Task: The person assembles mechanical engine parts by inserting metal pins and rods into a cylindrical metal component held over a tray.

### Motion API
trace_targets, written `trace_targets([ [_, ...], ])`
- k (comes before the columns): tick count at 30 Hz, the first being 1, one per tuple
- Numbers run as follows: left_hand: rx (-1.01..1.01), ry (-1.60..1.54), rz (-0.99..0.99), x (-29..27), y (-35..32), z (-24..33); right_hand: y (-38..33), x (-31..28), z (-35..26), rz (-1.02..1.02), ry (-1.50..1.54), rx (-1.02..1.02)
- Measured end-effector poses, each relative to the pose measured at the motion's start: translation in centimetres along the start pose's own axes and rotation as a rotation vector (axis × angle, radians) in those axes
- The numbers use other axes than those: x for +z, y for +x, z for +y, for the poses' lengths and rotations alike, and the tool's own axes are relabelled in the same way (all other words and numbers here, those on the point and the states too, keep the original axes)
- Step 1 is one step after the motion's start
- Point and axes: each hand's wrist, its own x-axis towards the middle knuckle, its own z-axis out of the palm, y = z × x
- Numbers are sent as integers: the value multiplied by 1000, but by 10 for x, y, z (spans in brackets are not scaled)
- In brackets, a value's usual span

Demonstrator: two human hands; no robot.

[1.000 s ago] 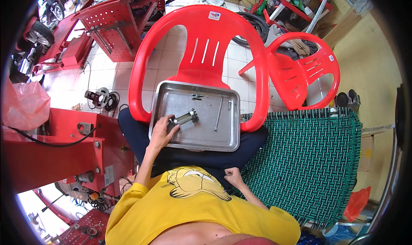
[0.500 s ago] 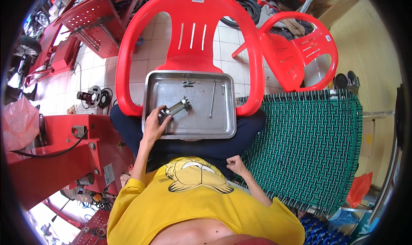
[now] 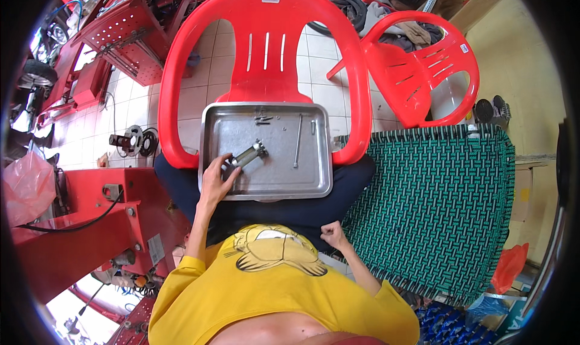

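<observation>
A shallow metal tray (image 3: 272,194) lies on my lap, partly over the red plastic chair's seat. My left hand (image 3: 214,179) reaches over the tray's left side. Its thumb and fingers are closed around the near end of a metal cylinder (image 3: 244,157), which lies tilted with a toothed end pointing up and right. Several small bolts (image 3: 261,120) lie near the tray's far edge. To the right is a long thin bolt (image 3: 298,141), and beside it a short pin (image 3: 313,128). My right hand (image 3: 334,235) rests curled into a fist by my right thigh, with nothing visible in it.
A red plastic chair (image 3: 266,91) faces me, with a second red chair (image 3: 417,73) behind to the right. A green woven seat (image 3: 435,212) stands at my right. Red metal equipment (image 3: 90,194) is close on my left. A sprocket (image 3: 133,141) sits on the tiled floor.
The view has shifted slightly. My left hand keeps hold of the metal cylinder in about the same spot, and my right fist stays by the thigh.
</observation>
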Motion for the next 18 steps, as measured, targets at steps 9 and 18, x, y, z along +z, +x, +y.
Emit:
trace_targets([
  [9,-8,17,-14,2,10,2,6,-9,2,-9,8,1],
  [18,-31,-12,-27,3,12,3,5,-10,13,-14,74,66],
])
